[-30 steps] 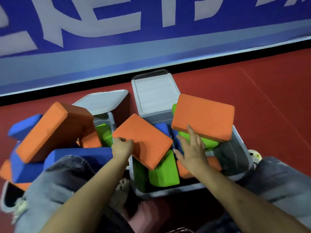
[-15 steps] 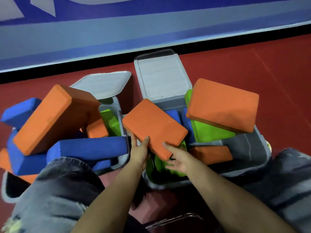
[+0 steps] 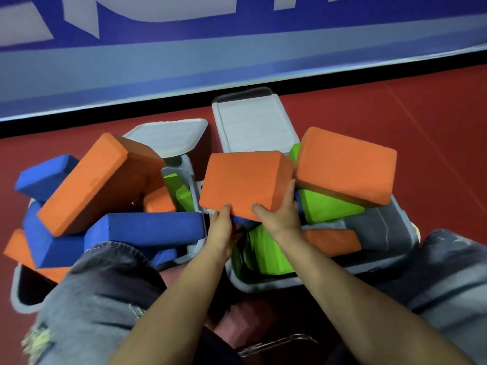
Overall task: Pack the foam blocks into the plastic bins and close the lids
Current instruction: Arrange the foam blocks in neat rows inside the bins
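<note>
Foam blocks fill and overflow two grey plastic bins on the red floor (image 3: 434, 127). Centre: both hands hold one orange block (image 3: 245, 183) tilted above the right bin (image 3: 390, 227). My left hand (image 3: 222, 229) pinches its near left corner, thumb on the top face and fingers curled beneath; my right hand (image 3: 280, 213) clasps the near right edge, thumb on top and fingers wrapped up the side. Directly beneath it I see a blue block, largely hidden, and a green block (image 3: 266, 254) standing in the bin. Right: a second orange block (image 3: 345, 164) lies across another green block (image 3: 326, 209), jutting past the bin's rim; a smaller orange block (image 3: 332, 242) lies lower inside. The right bin's lid (image 3: 253, 127) is folded open toward the blue wall banner (image 3: 237, 56). Left: the left bin (image 3: 195, 191), lid (image 3: 168, 135) also open, carries a large orange block (image 3: 97, 180) leaning on a long blue block (image 3: 147, 227). Foreground: denim-clad knees (image 3: 100, 291) flank both forearms.
</note>
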Motion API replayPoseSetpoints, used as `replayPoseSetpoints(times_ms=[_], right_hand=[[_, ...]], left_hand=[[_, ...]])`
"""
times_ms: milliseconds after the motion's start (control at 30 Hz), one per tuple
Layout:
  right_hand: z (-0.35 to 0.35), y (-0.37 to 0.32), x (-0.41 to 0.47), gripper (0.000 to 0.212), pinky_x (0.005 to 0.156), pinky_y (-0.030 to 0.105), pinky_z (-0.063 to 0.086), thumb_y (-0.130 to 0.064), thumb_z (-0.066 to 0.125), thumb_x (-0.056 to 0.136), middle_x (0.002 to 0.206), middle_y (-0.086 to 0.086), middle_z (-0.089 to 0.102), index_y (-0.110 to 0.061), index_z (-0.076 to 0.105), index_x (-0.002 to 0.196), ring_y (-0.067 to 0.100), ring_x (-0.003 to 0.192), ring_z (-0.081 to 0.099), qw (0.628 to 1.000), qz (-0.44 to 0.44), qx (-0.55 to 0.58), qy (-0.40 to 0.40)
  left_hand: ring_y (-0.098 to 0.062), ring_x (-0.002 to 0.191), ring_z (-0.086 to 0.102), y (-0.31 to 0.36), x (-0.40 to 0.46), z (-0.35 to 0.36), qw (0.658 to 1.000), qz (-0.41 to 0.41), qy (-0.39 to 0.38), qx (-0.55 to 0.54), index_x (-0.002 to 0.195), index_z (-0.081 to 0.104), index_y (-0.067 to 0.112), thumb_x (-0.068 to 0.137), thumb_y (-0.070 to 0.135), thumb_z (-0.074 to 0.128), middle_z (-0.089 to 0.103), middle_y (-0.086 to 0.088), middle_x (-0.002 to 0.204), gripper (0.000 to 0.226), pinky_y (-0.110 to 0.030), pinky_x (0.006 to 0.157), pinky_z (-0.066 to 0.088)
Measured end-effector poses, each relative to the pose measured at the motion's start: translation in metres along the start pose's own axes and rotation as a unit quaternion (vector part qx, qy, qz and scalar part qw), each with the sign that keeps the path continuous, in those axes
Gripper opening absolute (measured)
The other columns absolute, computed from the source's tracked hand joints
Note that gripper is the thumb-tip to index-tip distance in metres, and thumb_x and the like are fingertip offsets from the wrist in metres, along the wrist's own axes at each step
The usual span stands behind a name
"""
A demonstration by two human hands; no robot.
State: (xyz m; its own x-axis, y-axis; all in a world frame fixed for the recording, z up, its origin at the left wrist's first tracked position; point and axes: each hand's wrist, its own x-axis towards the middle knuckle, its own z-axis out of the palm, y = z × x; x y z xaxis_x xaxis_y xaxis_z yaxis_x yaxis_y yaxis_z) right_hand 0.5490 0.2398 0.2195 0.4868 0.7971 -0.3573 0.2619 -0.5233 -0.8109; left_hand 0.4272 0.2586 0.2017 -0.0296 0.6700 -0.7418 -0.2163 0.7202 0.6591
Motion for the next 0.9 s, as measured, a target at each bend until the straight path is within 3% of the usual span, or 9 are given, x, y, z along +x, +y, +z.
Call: replayPoseSetpoints(times_ms=[100, 200, 267, 367, 467, 567, 700, 800, 900], right_hand=[[-0.026, -0.014, -0.008, 0.108, 0.102, 0.038, 0.041, -0.046, 0.075, 0.069, 0.125, 0.014, 0.047, -0.036, 0.006, 0.151, 0.031, 0.118, 0.051, 0.994, -0.08, -0.07, 0.007], [-0.062, -0.02, -0.01, 0.096, 0.107, 0.029, 0.033, -0.042, 0.076, 0.072, 0.129, 0.014, 0.044, -0.036, 0.018, 0.149, 0.029, 0.123, 0.046, 0.995, -0.09, -0.039, 0.02], [-0.082, -0.019, -0.013, 0.093, 0.107, 0.026, 0.03, -0.039, 0.075, 0.075, 0.127, 0.011, 0.04, -0.036, 0.021, 0.149, 0.027, 0.123, 0.045, 0.997, -0.074, -0.031, 0.015], [-0.095, -0.012, -0.022, 0.092, 0.103, 0.023, 0.031, -0.039, 0.076, 0.074, 0.112, 0.004, 0.032, -0.037, 0.021, 0.148, 0.026, 0.117, 0.048, 0.993, -0.075, -0.088, -0.006], [-0.091, -0.006, -0.031, 0.088, 0.1, 0.023, 0.034, -0.042, 0.075, 0.073, 0.108, 0.003, 0.033, -0.04, 0.026, 0.146, 0.025, 0.114, 0.05, 0.989, -0.058, -0.126, -0.049], [-0.067, 0.004, -0.039, 0.088, 0.098, 0.023, 0.037, -0.044, 0.076, 0.071, 0.112, 0.009, 0.041, -0.033, 0.031, 0.145, 0.027, 0.113, 0.053, 0.985, -0.072, -0.152, -0.047], [-0.03, 0.019, -0.052, 0.095, 0.104, 0.033, 0.039, -0.052, 0.07, 0.071, 0.121, 0.009, 0.036, -0.028, 0.02, 0.148, 0.03, 0.116, 0.048, 0.977, -0.083, -0.187, -0.057], [-0.02, 0.027, -0.05, 0.099, 0.101, 0.036, 0.039, -0.056, 0.065, 0.073, 0.126, 0.014, 0.035, -0.021, 0.013, 0.149, 0.036, 0.116, 0.047, 0.961, -0.098, -0.252, -0.06], [-0.022, 0.028, -0.046, 0.106, 0.102, 0.036, 0.036, -0.062, 0.063, 0.072, 0.134, 0.017, 0.032, -0.019, 0.006, 0.15, 0.037, 0.122, 0.043, 0.944, -0.094, -0.306, -0.083]], left_hand=[[-0.017, 0.087, 0.054, 0.006, -0.012, -0.003, 0.997, -0.051, -0.033, 0.038, 0.103, 0.051, 0.018, 0.097, 0.034, 0.045, 0.055, 0.0, 0.085, 0.018, -0.038, 0.092, 0.043], [-0.015, 0.072, 0.049, 0.006, -0.019, -0.009, 0.987, -0.09, -0.034, 0.132, 0.081, 0.058, 0.016, 0.093, 0.033, 0.052, 0.054, 0.0, 0.077, 0.022, -0.03, 0.07, 0.044], [-0.017, 0.07, 0.051, 0.005, -0.021, -0.014, 0.98, -0.089, -0.013, 0.178, 0.077, 0.06, 0.015, 0.084, 0.029, 0.056, 0.06, -0.001, 0.078, 0.016, -0.028, 0.069, 0.043], [-0.025, 0.081, 0.058, 0.0, -0.015, -0.025, 0.979, -0.085, 0.017, 0.184, 0.084, 0.062, 0.015, 0.072, 0.027, 0.056, 0.065, -0.007, 0.093, 0.018, -0.037, 0.082, 0.046], [-0.023, 0.095, 0.056, 0.002, -0.023, -0.023, 0.985, -0.094, -0.027, 0.139, 0.103, 0.06, 0.018, 0.091, 0.038, 0.053, 0.057, -0.006, 0.109, 0.025, -0.037, 0.084, 0.044], [-0.025, 0.101, 0.057, 0.005, -0.025, -0.015, 0.985, -0.084, -0.089, 0.12, 0.111, 0.057, 0.022, 0.094, 0.049, 0.049, 0.058, -0.004, 0.107, 0.033, -0.049, 0.095, 0.047], [-0.029, 0.104, 0.059, 0.008, -0.025, -0.007, 0.978, -0.055, -0.124, 0.158, 0.112, 0.059, 0.032, 0.084, 0.066, 0.052, 0.06, -0.006, 0.117, 0.045, -0.054, 0.087, 0.05], [-0.026, 0.12, 0.052, 0.008, -0.021, -0.003, 0.98, -0.039, -0.097, 0.169, 0.136, 0.041, 0.033, 0.077, 0.07, 0.058, 0.054, 0.003, 0.133, 0.071, -0.061, 0.09, 0.046], [-0.023, 0.123, 0.047, 0.012, -0.015, 0.004, 0.984, -0.018, -0.107, 0.145, 0.145, 0.028, 0.037, 0.08, 0.063, 0.059, 0.048, 0.007, 0.132, 0.077, -0.061, 0.091, 0.045]])
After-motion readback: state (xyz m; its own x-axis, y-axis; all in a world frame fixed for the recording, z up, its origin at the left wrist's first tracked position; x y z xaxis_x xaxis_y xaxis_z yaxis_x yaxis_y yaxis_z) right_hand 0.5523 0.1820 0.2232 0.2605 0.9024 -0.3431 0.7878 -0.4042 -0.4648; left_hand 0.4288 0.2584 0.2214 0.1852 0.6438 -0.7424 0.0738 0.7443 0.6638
